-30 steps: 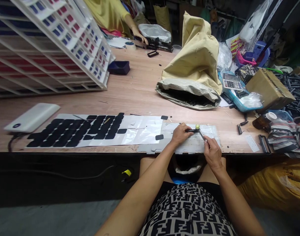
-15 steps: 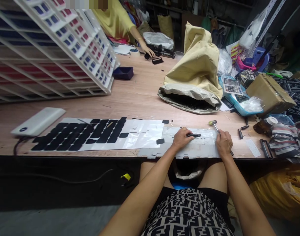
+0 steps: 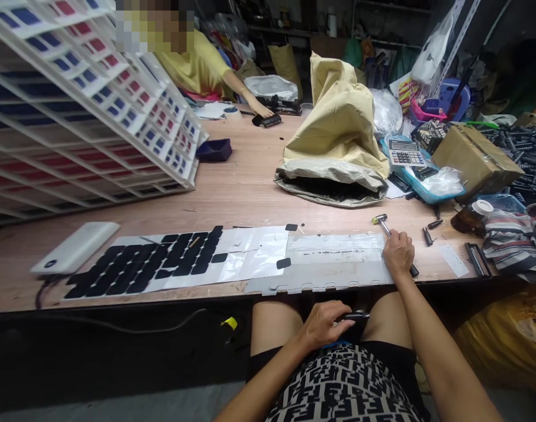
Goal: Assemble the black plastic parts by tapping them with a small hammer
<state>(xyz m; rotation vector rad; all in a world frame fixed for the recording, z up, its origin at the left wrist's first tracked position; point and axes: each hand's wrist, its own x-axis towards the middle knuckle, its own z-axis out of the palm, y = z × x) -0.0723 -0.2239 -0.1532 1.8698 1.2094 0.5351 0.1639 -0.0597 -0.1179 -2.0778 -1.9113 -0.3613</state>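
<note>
My left hand [image 3: 327, 322] is below the table's front edge, over my lap, its fingers closed on a slim black piece [image 3: 355, 315] with a shiny end; its exact kind is not clear. On the table's front part, my right hand [image 3: 399, 253] wraps round the handle of a small hammer [image 3: 381, 220], whose yellow-tipped head points away to the upper left. A pale work board [image 3: 325, 275] lies just left of that hand. Beside the board, a white sheet [image 3: 250, 258] bears rows of black rounded pads [image 3: 131, 264].
A large cloth sack [image 3: 338, 126] lies open toward me at mid-table. White plastic crates [image 3: 162, 158] stand at left, near a white power bank-like box [image 3: 74, 247]. At right are a calculator [image 3: 404, 153], a cardboard box [image 3: 477, 158] and a striped cloth [image 3: 512, 243]. Across the table another person's hand [image 3: 260, 108] touches black parts.
My left hand has moved off the board, down over my lap, with the black piece still in its fingers. My right hand keeps hold of the hammer. The whole view has shifted slightly.
</note>
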